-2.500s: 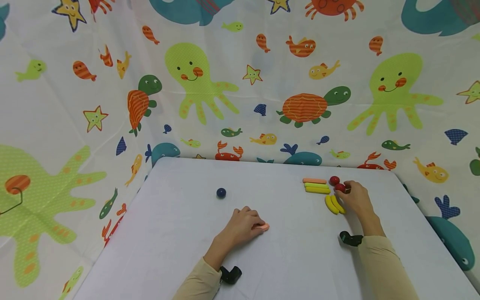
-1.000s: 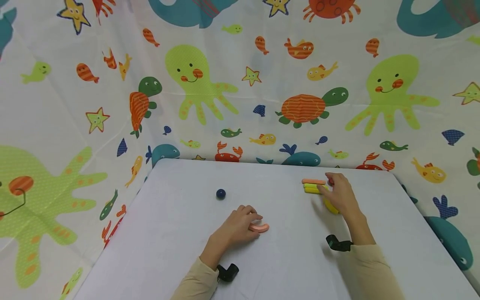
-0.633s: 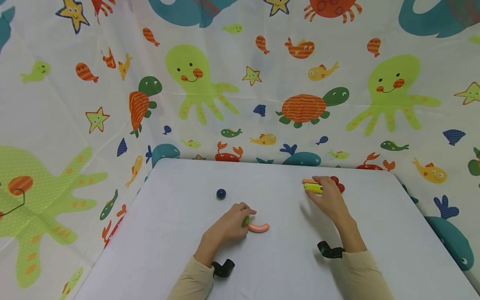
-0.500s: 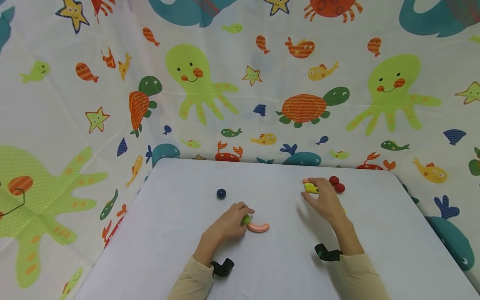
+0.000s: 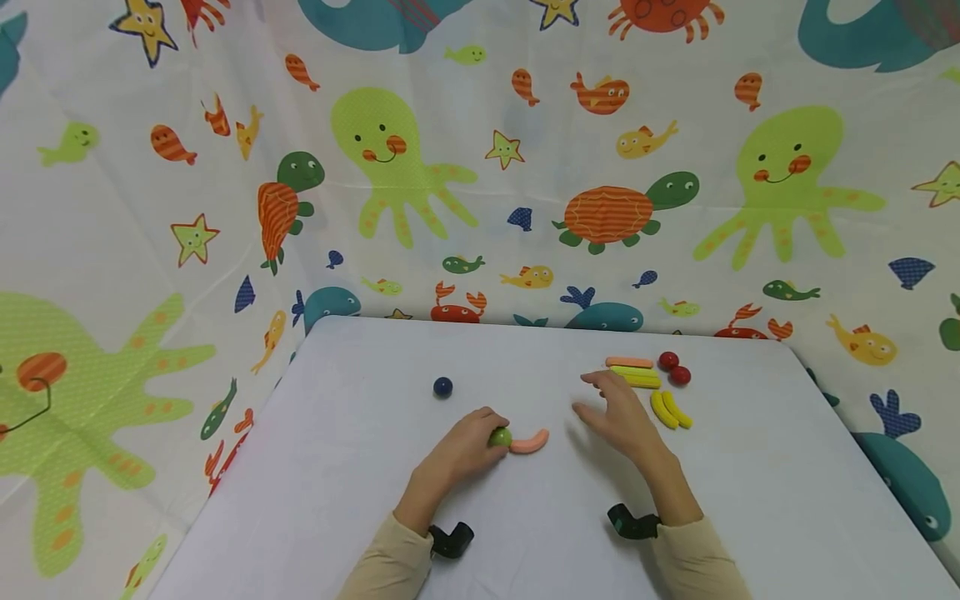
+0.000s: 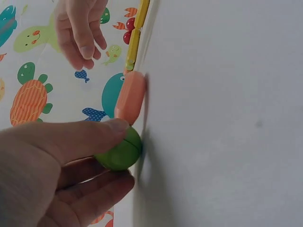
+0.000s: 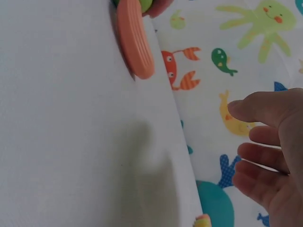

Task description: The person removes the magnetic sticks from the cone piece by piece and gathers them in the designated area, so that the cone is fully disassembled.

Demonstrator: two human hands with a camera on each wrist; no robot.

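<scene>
My left hand (image 5: pixel 465 446) pinches a small green ball (image 5: pixel 500 437) between thumb and fingers, low over the white table. Against the ball, or just beside it, lies a curved peach-coloured toy sausage (image 5: pixel 530 442). The left wrist view shows a dark seam across the green ball (image 6: pixel 120 150), with the sausage (image 6: pixel 131 98) just beyond the thumb tip. My right hand (image 5: pixel 626 421) hovers right of the sausage, fingers apart and holding nothing. In the right wrist view, the right hand (image 7: pixel 270 146) has relaxed fingers, with the sausage (image 7: pixel 135 40) at the top.
At the back right lie a peach stick (image 5: pixel 630 362), yellow sticks (image 5: pixel 637 378), two red balls (image 5: pixel 679 376) and two toy bananas (image 5: pixel 663 410). A dark blue ball (image 5: pixel 442 387) sits at the back left. A patterned sea-animal curtain (image 5: pixel 465 192) hangs behind the table (image 5: pixel 337 467).
My right hand has left the red balls and come left and nearer. My left hand, earlier over the sausage, now shows the green ball. The sausage has turned and shifted slightly right.
</scene>
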